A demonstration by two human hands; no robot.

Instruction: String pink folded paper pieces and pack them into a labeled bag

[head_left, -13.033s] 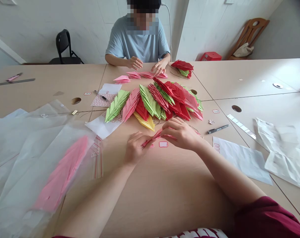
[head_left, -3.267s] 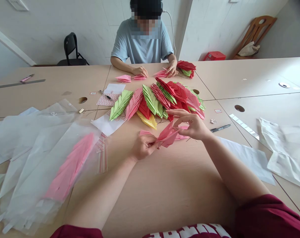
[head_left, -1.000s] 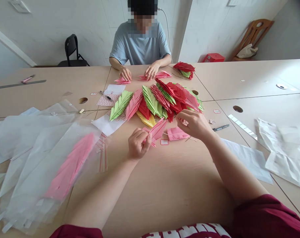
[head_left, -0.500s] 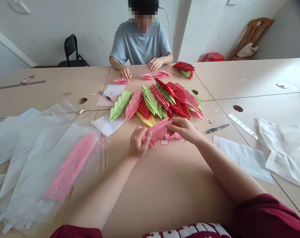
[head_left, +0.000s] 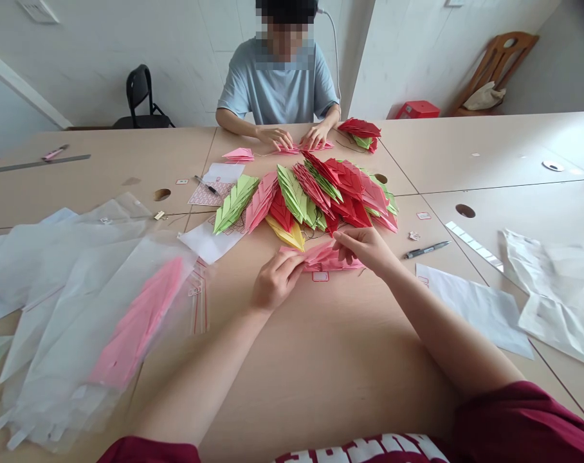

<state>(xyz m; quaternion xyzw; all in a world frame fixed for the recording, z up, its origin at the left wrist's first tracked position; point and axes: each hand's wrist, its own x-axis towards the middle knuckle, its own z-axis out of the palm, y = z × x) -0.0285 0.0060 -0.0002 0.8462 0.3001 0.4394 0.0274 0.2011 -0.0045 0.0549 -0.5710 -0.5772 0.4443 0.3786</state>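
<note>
On your right lie a pen [head_left: 426,249] and a crumpled plastic bag [head_left: 552,296]; on your left, zip bags [head_left: 94,289] and a ruler [head_left: 36,159]. Beyond the table stand a black chair [head_left: 140,90], a wooden chair [head_left: 497,64] and a red box [head_left: 417,110].

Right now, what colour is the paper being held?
The folded paper is pink, best in the head view.

Bare arms [head_left: 446,328] reaching forward, left hand [head_left: 277,280] curled palm-down — right hand [head_left: 364,251] pinching, turned inward
</note>
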